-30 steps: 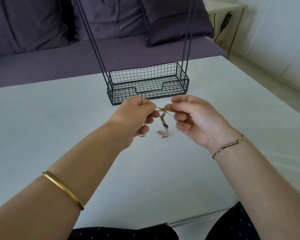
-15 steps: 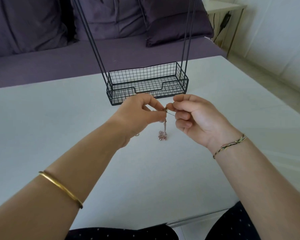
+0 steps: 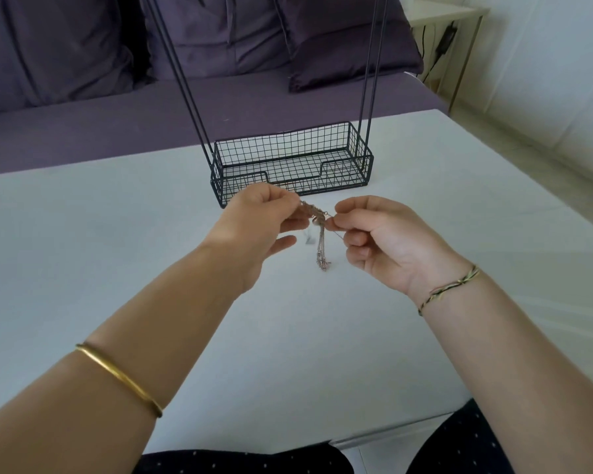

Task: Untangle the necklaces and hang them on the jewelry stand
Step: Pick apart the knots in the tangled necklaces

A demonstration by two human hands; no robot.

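Both your bare forearms reach forward from the lower corners and converge toward the middle. Your left hand (image 3: 264, 230) shows its back, with thumb and forefinger pinching one end of the tangled necklaces (image 3: 314, 211) and one lower finger extended beneath. Your right hand (image 3: 387, 241) faces it with the palm turned partly toward you. Its thumb and forefinger pinch the other end, and its other fingers are curled in. The hands are near each other without touching.

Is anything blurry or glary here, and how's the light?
Head view: the necklaces pinched between the left hand and right hand are smeared, links indistinct; the stand and table look sharp; light is soft, shadows faint, no harsh glare; near forearms loom large, wide-angle stretch.
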